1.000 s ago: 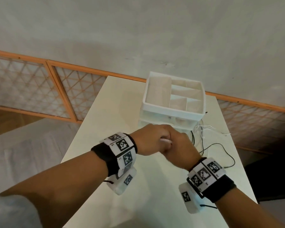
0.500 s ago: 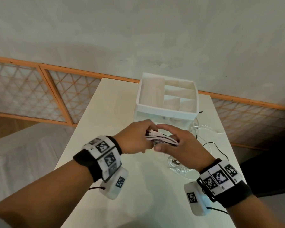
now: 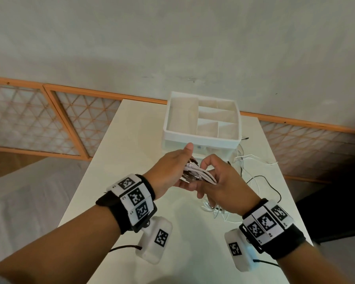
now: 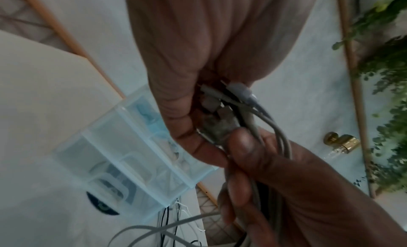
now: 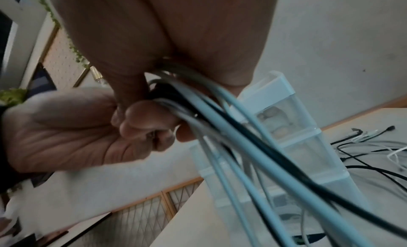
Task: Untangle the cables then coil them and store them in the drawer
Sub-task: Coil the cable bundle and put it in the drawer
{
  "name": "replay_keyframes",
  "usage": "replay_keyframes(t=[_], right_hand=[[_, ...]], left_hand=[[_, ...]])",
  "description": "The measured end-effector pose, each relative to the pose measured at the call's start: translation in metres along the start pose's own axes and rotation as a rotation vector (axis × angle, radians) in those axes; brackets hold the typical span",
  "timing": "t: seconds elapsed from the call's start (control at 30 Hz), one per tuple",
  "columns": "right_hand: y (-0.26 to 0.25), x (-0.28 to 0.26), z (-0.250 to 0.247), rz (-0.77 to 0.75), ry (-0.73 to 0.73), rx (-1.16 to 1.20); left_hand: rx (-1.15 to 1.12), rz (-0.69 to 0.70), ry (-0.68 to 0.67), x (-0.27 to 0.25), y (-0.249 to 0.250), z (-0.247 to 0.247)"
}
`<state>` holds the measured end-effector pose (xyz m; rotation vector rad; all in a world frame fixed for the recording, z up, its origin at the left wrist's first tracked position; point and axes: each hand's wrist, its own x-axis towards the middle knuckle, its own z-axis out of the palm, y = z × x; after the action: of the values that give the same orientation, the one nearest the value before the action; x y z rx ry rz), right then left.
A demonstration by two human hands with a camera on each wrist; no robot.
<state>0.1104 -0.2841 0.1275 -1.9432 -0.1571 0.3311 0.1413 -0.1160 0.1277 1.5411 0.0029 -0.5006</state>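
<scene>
Both hands meet above the white table [image 3: 131, 144], just in front of the white drawer unit [image 3: 201, 138]. My left hand [image 3: 172, 169] grips the plug ends of a bundle of white and black cables [image 3: 199, 173]; the connectors [image 4: 222, 108] sit between its thumb and fingers. My right hand [image 3: 219, 181] curls round the same bundle [image 5: 220, 115] a little further along. The strands hang from my right hand to the table. More loose cables [image 3: 252, 173] lie on the table right of the unit.
The drawer unit carries an open top tray [image 3: 168, 128] with dividers and translucent drawers [image 4: 132, 156] below. A wall with an orange-framed lattice panel [image 3: 29, 119] stands behind the table. The table's right edge [image 3: 285, 181] runs near the loose cables.
The clasped hands have opened apart slightly and risen, exposing the cable bundle between them. The view has dropped and shifted, so the drawer unit now sits more central.
</scene>
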Motion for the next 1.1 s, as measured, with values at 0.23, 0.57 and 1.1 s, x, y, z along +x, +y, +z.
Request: replay_keyframes(t=[0.23, 0.57, 1.1], right_hand=[[0.001, 0.006, 0.008, 0.004, 0.194, -0.045], [0.005, 0.005, 0.005, -0.063, 0.110, 0.112], [0.016, 0.011, 0.011, -0.107, 0.149, 0.142]], left_hand=[[0.170, 0.103, -0.116, 0.003, 0.000, -0.001], [-0.067, 0.016, 0.079, 0.009, -0.015, -0.004], [-0.064, 0.057, 0.089, 0.008, -0.020, -0.009]])
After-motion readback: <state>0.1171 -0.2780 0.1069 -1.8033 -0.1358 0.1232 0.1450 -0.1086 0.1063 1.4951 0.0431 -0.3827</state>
